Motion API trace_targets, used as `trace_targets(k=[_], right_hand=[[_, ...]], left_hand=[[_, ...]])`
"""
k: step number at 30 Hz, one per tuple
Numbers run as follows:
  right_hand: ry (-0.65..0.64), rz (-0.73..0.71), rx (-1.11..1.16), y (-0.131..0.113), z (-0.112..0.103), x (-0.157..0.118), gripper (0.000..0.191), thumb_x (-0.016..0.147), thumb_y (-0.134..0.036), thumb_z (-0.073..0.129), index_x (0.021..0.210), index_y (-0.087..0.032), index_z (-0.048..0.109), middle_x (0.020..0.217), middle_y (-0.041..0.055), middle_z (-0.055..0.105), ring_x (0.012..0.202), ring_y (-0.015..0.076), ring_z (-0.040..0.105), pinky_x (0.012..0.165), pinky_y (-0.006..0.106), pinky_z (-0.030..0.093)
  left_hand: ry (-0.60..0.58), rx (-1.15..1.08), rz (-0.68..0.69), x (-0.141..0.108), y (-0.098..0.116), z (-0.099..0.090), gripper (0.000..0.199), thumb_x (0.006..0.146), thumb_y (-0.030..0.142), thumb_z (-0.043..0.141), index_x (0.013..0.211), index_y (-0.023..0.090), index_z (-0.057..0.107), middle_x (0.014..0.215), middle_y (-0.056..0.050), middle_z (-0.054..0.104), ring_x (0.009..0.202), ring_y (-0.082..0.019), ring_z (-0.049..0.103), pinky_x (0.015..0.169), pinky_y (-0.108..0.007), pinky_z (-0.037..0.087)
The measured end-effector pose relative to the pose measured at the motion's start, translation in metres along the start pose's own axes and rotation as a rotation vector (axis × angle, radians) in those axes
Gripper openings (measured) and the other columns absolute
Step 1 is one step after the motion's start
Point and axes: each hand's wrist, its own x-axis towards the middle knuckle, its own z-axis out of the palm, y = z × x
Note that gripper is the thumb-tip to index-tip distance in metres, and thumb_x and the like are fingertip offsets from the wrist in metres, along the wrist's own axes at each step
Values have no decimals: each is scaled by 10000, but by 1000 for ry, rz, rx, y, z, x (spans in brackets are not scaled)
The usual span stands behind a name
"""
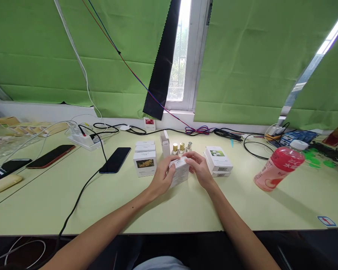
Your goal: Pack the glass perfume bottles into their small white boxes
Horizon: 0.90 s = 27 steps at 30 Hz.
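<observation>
A small white carton (180, 175) with fine print on its side stands upright on the table between my hands. My left hand (163, 174) is closed round its left side, thumb near the top edge. The fingers of my right hand (200, 169) press on the top right corner of the same carton. Just behind it are three small glass bottles (181, 148), two with gold caps and one with a silvery cap, their lower parts hidden. Beside them rises a white box with a raised flap (165, 145).
White boxes with a yellow-flower picture (145, 164) stand left; other white boxes (219, 160) lie stacked right. A dark phone (115, 160) and black cable cross the left side. A pink drink bottle (280, 167) stands tilted-looking at right. Cables run along the wall.
</observation>
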Motion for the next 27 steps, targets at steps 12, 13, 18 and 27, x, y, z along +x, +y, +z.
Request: trace_targets(k=[12, 13, 18, 27], right_hand=[[96, -49, -165, 0, 4, 0, 393, 765, -573, 734, 878, -202, 671, 812, -2, 645, 343, 38, 347, 329, 261, 228], [97, -52, -180, 2, 4, 1, 409, 772, -598, 721, 864, -204, 664, 762, -11, 627, 341, 47, 357, 328, 260, 237], [67, -62, -200, 9, 2, 4, 494, 790, -703, 648, 760, -211, 629, 589, -32, 507, 458, 110, 448, 410, 259, 347], [-38, 145, -14, 5, 3, 1, 651, 771, -785, 612, 1001, -189, 738, 885, 69, 719, 842, 213, 651, 732, 316, 489]], left_hand=[[54, 143, 257, -5, 1, 2, 289, 895, 292, 611, 1175, 221, 612, 1270, -125, 506, 887, -176, 622, 825, -385, 555], [33, 130, 272, -7, 1, 2, 297, 886, 291, 622, 1175, 225, 619, 1298, -129, 495, 840, -158, 618, 780, -371, 564], [-104, 76, 342, -9, 2, 1, 351, 854, 291, 647, 1203, 254, 632, 1396, -132, 513, 810, -152, 638, 682, -334, 588], [-235, 85, 388, -8, 0, -1, 451, 889, 317, 630, 1336, 280, 579, 1438, -135, 566, 607, -89, 636, 588, -264, 574]])
